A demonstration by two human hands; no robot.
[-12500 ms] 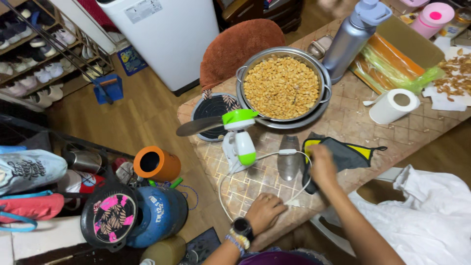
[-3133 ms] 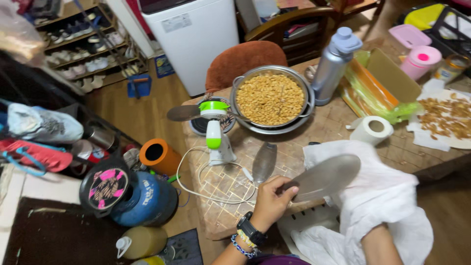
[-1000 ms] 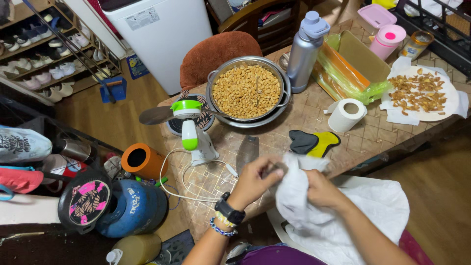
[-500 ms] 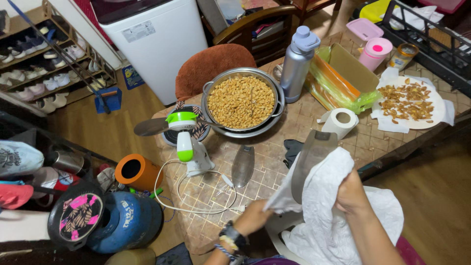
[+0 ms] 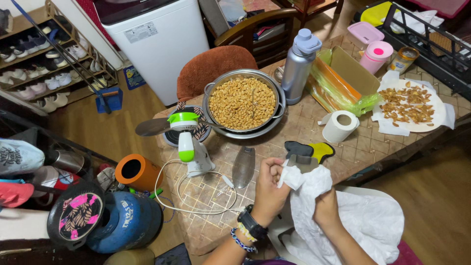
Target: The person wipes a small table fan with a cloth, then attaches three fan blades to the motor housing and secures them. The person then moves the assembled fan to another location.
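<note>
Both hands work at the near edge of the counter (image 5: 304, 128), bunched into a white cloth (image 5: 338, 216) that spills down over the person's lap. The left hand (image 5: 269, 184), with a dark watch and beaded bands at the wrist, has its grip closed around a fold of the cloth at its upper corner; a grey fan blade (image 5: 303, 161) pokes out of the cloth just above that fold, mostly wrapped, so whether the fingers also press on the blade itself cannot be told. The right hand (image 5: 326, 207) is curled shut on the cloth a little lower, its fingers buried in the fabric. A second translucent grey blade (image 5: 243, 167) lies flat on the counter just left of the left hand, and a black and yellow glove (image 5: 310, 149) lies just beyond the wrapped blade. Further left stands a small white and green desk fan (image 5: 188, 147) with one blade on its hub, its white cord (image 5: 196, 194) looping over the counter. Behind it sits a metal colander of peanuts (image 5: 242, 103), with a grey bottle (image 5: 299, 66), a paper roll (image 5: 339, 126) and a plate of peanut skins (image 5: 409, 104) off to the right.
</note>
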